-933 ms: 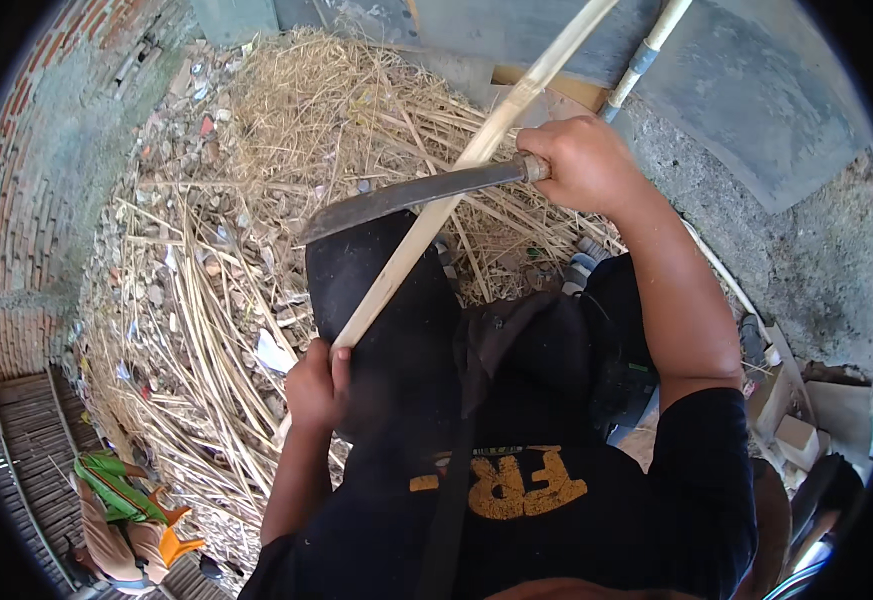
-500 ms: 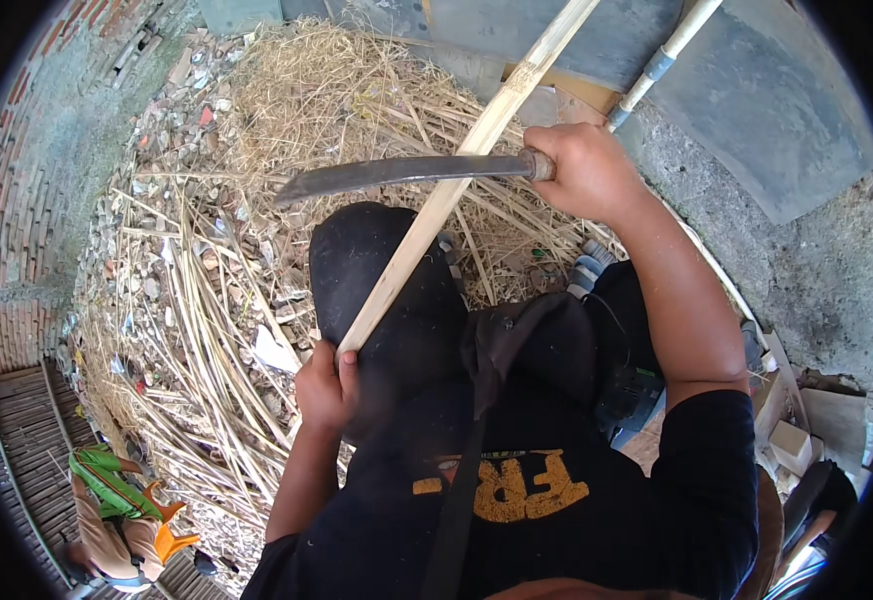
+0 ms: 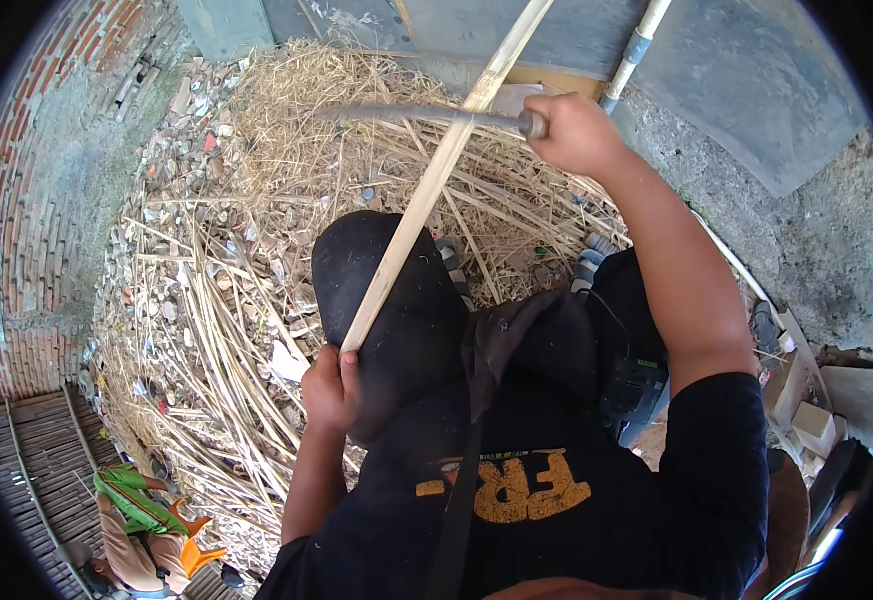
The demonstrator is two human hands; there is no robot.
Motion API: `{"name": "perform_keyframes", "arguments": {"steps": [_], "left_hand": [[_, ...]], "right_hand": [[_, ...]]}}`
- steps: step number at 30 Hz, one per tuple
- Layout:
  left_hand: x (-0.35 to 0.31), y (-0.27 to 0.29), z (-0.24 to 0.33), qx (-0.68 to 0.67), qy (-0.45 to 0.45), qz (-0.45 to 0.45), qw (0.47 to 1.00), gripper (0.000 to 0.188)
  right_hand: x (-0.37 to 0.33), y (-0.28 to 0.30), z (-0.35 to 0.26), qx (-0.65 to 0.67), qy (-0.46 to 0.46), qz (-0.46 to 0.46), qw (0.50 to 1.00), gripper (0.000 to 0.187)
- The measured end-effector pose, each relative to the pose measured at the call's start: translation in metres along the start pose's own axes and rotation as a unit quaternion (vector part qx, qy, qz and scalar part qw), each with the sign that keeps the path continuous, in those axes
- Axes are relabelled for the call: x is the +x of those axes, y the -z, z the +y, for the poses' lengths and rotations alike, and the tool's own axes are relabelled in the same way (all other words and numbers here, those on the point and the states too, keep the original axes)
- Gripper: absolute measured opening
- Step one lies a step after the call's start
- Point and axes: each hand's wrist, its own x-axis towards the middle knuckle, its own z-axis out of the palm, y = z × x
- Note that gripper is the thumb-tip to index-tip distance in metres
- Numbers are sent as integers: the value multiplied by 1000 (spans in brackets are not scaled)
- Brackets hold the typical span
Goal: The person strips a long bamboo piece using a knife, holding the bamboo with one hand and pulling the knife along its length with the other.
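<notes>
I am in what looks like a rough yard serving as a makeshift workshop. A worn, partly plastered brick wall (image 3: 26,180) rises on my left, and a coarse grey concrete wall (image 3: 806,250) stands on my right, beside a large grey panel (image 3: 746,90). Stone rubble (image 3: 191,130) covers the ground, with dry straw (image 3: 296,110) and loose pale stalks (image 3: 226,350) strewn over it. The long pale strip (image 3: 424,205) in my left hand (image 3: 331,390) and the curved blade (image 3: 396,113) in my right hand (image 3: 574,133) mark it as a spot for rough handwork. Toward the lower left there is a slatted surface (image 3: 26,450), with another person (image 3: 126,555) in green and tan near it
</notes>
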Motion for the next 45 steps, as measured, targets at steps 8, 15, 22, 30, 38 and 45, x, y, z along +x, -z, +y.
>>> {"name": "perform_keyframes", "arguments": {"steps": [8,15,22,30,38,45], "left_hand": [[0,1,0,42,1,-16,999,40],[5,4,1,15,-23,-37,999,40],[7,13,9,6,-23,-44,999,42],[7,10,7,-5,-23,-53,998,44],[9,14,10,34,-48,-38,998,43],[11,9,0,-14,-78,-27,997,43]], "right_hand": [[-4,-1,-6,46,32,37,998,14],[0,-9,9,50,23,21,998,16],[1,-9,8,68,28,59,996,16],[1,-3,3,21,-8,16,1000,19],[4,-7,12,32,-3,81,996,23],[-7,8,-24,-16,82,-11,996,16]]}}
